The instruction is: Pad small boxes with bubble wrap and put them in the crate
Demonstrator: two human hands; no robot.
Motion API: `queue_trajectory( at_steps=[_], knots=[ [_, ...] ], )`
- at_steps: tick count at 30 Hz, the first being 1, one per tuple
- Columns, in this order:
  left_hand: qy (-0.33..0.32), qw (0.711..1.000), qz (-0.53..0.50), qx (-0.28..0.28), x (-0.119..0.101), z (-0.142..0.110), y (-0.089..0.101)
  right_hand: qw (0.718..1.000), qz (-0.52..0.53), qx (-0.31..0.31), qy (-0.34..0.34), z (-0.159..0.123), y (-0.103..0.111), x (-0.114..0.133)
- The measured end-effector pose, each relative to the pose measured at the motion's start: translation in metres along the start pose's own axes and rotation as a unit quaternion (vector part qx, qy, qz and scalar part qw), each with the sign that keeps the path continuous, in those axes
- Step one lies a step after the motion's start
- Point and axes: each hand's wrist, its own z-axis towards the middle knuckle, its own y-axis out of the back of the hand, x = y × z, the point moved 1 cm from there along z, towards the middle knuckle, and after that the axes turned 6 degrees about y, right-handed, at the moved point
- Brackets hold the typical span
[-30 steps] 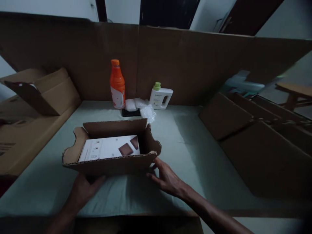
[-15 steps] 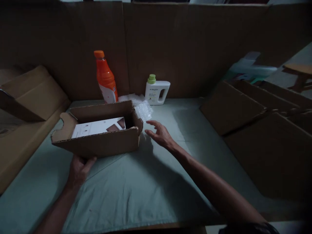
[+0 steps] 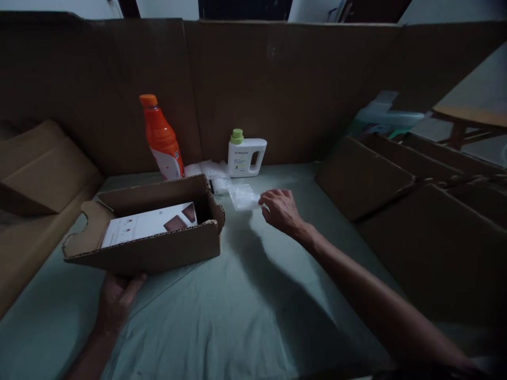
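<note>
My left hand (image 3: 119,295) grips the near underside of an open cardboard box (image 3: 158,252), its thumb showing and the other fingers partly hidden. The box is tilted, and inside it lies a white carton (image 3: 146,224) with brown shapes printed on it. To the right of the box, my right hand (image 3: 280,210) pinches the edge of a piece of bubble wrap (image 3: 243,197) held just over the cloth. More clear wrap (image 3: 208,169) lies behind the box, around a dark item that I cannot make out.
An orange bottle (image 3: 161,138) and a white jug with a green cap (image 3: 244,157) stand at the back against a cardboard wall (image 3: 293,95). Cardboard boxes flank the green cloth (image 3: 214,311) on the left (image 3: 35,169) and right (image 3: 428,248). A translucent container (image 3: 388,120) sits behind the right boxes.
My right hand has closed on the bubble wrap and drawn it rightward, away from the box. My left hand still holds the box. The camera view has shifted slightly.
</note>
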Motion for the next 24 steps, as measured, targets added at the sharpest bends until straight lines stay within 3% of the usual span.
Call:
queue_trajectory(
  at_steps=[3,6,8,12,16,18,20,23,24],
  knots=[
    [-0.009,1.000,0.009,-0.006,0.002,0.002,0.002,0.993,0.114,0.025,-0.001,-0.009,0.019,-0.001],
    [-0.005,1.000,0.026,-0.011,0.004,0.002,0.004,0.978,0.206,-0.037,-0.011,0.015,0.019,0.010],
    [0.014,0.999,0.032,-0.020,0.002,0.000,0.004,0.982,0.185,-0.048,0.006,0.047,0.006,0.020],
    [0.012,0.999,0.023,-0.026,-0.006,-0.007,-0.001,0.990,0.130,-0.003,0.045,0.113,-0.036,0.040],
    [0.023,0.999,0.020,-0.024,-0.006,-0.008,-0.003,0.988,0.153,-0.014,0.034,0.152,-0.059,0.045],
    [0.027,0.999,0.016,-0.021,-0.002,-0.005,-0.001,0.987,0.158,-0.038,0.010,0.154,-0.055,0.040],
    [0.024,1.000,0.005,-0.011,0.002,-0.002,0.001,0.970,0.215,-0.110,-0.019,0.141,-0.040,0.033],
    [0.024,1.000,-0.003,0.003,0.005,0.003,0.002,0.890,0.381,-0.247,-0.046,0.092,-0.010,0.023],
    [0.025,1.000,-0.002,0.002,0.004,0.004,0.002,0.865,0.421,-0.266,-0.055,0.069,-0.002,0.021]
  ],
)
